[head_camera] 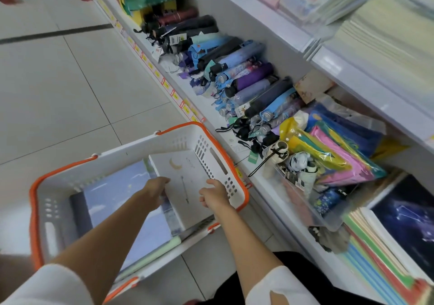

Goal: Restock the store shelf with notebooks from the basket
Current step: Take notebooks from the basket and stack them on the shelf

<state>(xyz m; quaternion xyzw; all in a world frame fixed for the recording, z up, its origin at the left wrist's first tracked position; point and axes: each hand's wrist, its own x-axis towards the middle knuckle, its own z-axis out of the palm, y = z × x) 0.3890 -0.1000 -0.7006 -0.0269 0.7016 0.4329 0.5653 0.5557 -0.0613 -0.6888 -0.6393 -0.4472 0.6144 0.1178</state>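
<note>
Left fingers (164, 182): curled down over the left edge of the white notebook (185, 175), pinching that edge; the tips were hidden below it.
Right fingers (202, 200): loosely curled over the right part of the same notebook, thumb pointing up; I cannot tell whether they gripped it or only hovered.
Left hand (155, 190): reached into the basket (173, 140) from the near side, forearm bare, white sleeve (54, 286) at the upper arm.
Right hand (215, 195): inside the basket, just beside its right wall.
White notebook: lay in the right half of the basket, a moon drawn on its cover, tilted with its left edge over the blue notebook (117, 192).
Blue notebook: lay flat in the left half of the basket, a sky picture on its cover; a pale green edge (152, 255) showed at its near side and a dark cover (81, 210) at its left.
Basket: white with an orange rim, standing on the floor (70, 81), just beside the shelf (265, 182).
Shelf: the bottom level carried a long row of folded umbrellas (246, 79), then coloured packets (333, 154) and a clear bin (328, 222).
Stacks (375, 253): notebooks piled on the shelf at the right, a dark starry cover (408, 224) beside them.
Upper level (387, 34): pale notebooks in piles, blurred.
</note>
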